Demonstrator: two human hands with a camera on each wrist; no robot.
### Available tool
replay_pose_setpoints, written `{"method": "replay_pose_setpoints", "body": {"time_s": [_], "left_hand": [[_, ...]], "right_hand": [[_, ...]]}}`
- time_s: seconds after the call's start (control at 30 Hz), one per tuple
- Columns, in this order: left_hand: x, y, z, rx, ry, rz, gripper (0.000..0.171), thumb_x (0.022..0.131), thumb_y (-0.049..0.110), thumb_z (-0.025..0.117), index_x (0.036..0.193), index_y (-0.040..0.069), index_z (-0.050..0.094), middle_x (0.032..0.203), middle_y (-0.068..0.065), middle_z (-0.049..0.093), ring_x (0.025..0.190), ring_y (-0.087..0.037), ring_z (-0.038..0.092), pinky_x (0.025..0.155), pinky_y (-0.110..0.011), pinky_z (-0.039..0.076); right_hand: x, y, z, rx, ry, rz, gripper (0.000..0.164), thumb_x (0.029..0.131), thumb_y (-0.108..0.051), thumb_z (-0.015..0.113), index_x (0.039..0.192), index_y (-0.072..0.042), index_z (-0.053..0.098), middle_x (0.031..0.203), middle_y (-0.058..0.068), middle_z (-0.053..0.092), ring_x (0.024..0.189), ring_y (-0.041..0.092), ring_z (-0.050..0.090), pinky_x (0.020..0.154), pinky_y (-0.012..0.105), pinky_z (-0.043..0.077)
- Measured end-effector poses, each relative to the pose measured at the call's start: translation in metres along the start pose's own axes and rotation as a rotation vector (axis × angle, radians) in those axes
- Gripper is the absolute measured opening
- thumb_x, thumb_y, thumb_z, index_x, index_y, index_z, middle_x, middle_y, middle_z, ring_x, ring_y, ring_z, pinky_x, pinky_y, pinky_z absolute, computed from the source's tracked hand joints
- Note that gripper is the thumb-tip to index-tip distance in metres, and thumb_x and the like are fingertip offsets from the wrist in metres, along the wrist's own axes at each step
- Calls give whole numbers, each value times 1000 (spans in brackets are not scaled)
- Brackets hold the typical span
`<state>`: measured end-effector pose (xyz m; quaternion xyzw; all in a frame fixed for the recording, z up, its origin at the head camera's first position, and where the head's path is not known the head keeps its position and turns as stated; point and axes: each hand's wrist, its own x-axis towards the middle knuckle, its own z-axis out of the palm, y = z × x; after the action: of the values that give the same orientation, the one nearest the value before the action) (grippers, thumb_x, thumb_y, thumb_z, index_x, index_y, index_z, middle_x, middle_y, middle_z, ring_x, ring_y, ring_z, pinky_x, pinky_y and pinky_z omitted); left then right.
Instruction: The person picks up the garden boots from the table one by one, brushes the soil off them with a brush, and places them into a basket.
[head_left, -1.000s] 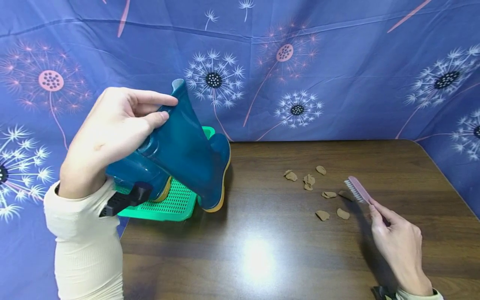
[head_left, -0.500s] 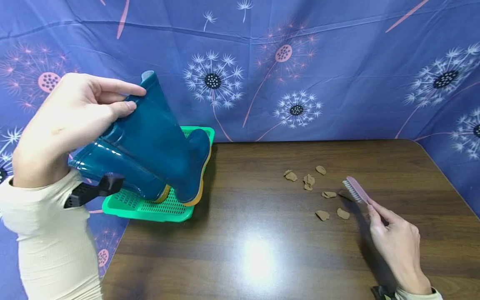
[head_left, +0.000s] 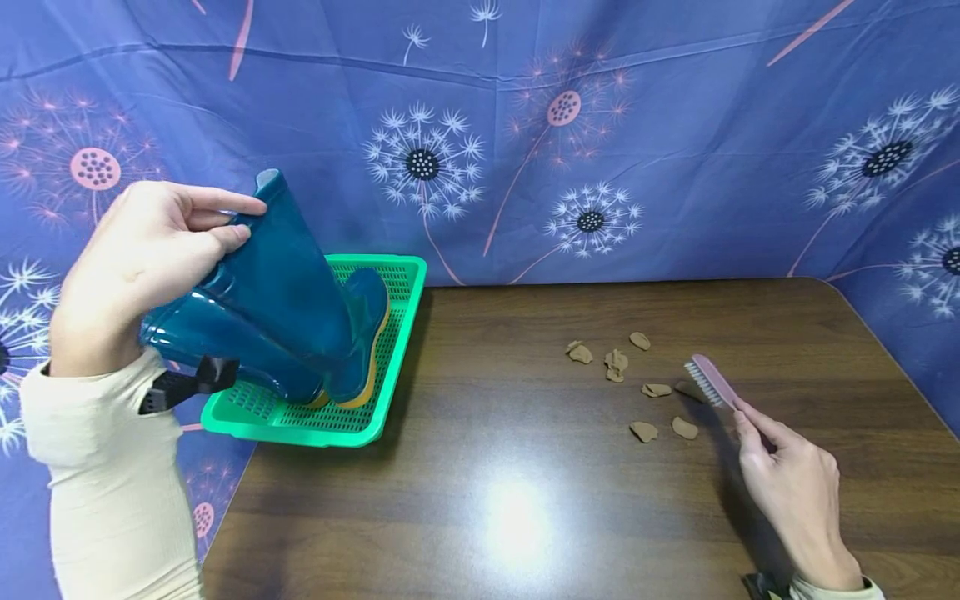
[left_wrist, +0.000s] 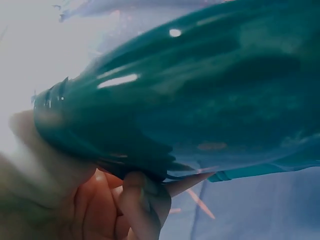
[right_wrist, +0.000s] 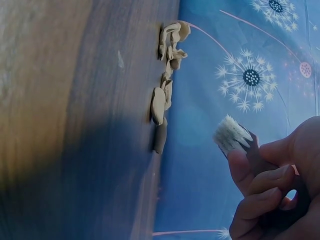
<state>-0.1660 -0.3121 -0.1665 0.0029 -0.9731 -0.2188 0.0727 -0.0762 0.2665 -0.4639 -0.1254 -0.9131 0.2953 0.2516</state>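
My left hand [head_left: 153,250] pinches the top of a teal rubber boot [head_left: 288,283] between thumb and fingers. The boot leans with its yellow-edged sole inside a green basket [head_left: 408,333]. A second teal boot [head_left: 217,333] lies tilted behind it in the same basket, its upper partly hidden by my wrist. In the left wrist view, glossy teal rubber [left_wrist: 200,90] fills most of the picture above my curled fingers. On the right, my right hand [head_left: 795,475] grips a pink brush [head_left: 714,382] by its handle. Its white bristles [right_wrist: 231,134] are raised above the table.
Several brown, flat, clay-like pieces [head_left: 616,363] lie scattered on the wooden table [head_left: 517,433], left of the brush. Behind the table hangs a blue dandelion-print cloth [head_left: 480,142]. The basket sits at the table's left edge and reaches partly over it.
My left hand has carried the boot leftward, then lowered it, so its foot is now within the basket rather than over the right rim. The right hand and brush have barely moved.
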Motion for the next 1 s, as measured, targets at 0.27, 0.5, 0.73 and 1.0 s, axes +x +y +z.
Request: {"method": "replay_pose_setpoints", "body": {"time_s": [0.27,0.5,0.73,1.0], "left_hand": [[-3,-23,26,41,44,9,38,109,31,58,143,21,71,73,-4,73,50,-23,41,49,-41,29],[-10,-32,43,24,51,2,36,109,30,58,141,21,71,91,-7,79,47,-23,41,46,-41,29],[-14,-45,59,16,48,-15,37,109,28,57,142,20,71,113,-18,79,45,-22,41,46,-40,30],[-25,-51,71,-14,37,-48,40,109,27,55,146,19,67,132,-23,73,43,-23,38,43,-39,28]], "right_hand": [[0,2,0,1,3,-5,29,101,-21,66,123,-11,81,110,25,77,108,64,64,79,68,39],[-1,4,0,0,5,0,29,101,-22,66,124,-11,81,109,26,77,109,65,63,78,68,40],[-4,5,2,10,19,-4,28,101,-20,67,122,-10,81,110,26,76,104,65,65,76,66,40],[-4,8,3,9,32,-14,27,100,-20,67,121,-11,82,110,24,77,103,64,65,73,63,39]]}}
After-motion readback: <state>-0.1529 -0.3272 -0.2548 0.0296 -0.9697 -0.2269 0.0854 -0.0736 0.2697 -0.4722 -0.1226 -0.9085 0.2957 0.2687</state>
